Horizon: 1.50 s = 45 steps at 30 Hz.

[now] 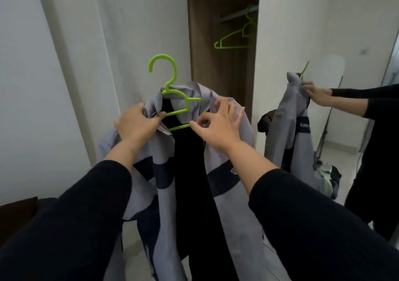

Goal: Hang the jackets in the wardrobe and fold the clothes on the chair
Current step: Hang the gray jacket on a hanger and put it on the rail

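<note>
While your left hand clenches the grey jacket at its collar, your right hand pinches the fabric beside the green hanger. You hold it raised before the open wardrobe, where another hanger hangs on the rail.

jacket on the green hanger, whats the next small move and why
Probably tug the right shoulder over the hanger's arm. The left hand grips the jacket at the collar; the right hand only pinches fabric, and the hanger's right side still shows bare.
</note>
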Each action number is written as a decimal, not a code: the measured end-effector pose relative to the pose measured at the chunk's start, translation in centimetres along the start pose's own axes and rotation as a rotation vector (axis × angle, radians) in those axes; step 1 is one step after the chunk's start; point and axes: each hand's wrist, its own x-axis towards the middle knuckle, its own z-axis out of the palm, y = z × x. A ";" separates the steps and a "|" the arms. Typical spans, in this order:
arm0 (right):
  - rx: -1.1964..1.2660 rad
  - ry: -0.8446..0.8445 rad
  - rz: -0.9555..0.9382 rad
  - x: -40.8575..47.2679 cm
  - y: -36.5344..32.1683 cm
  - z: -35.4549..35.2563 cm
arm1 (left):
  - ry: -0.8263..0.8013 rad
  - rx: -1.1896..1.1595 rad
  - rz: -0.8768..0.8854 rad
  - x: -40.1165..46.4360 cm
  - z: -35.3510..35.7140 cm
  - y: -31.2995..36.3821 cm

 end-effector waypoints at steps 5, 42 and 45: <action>-0.047 0.286 -0.009 1.4 0.9 -2.1 | 0.017 -0.074 0.002 0.0 -0.1 1.8; -0.179 0.032 -0.010 3.0 0.7 -2.3 | -0.063 0.039 0.143 -2.1 3.5 3.8; -0.176 0.024 -0.019 3.3 0.9 -2.4 | -0.181 0.029 0.249 -3.0 3.9 3.8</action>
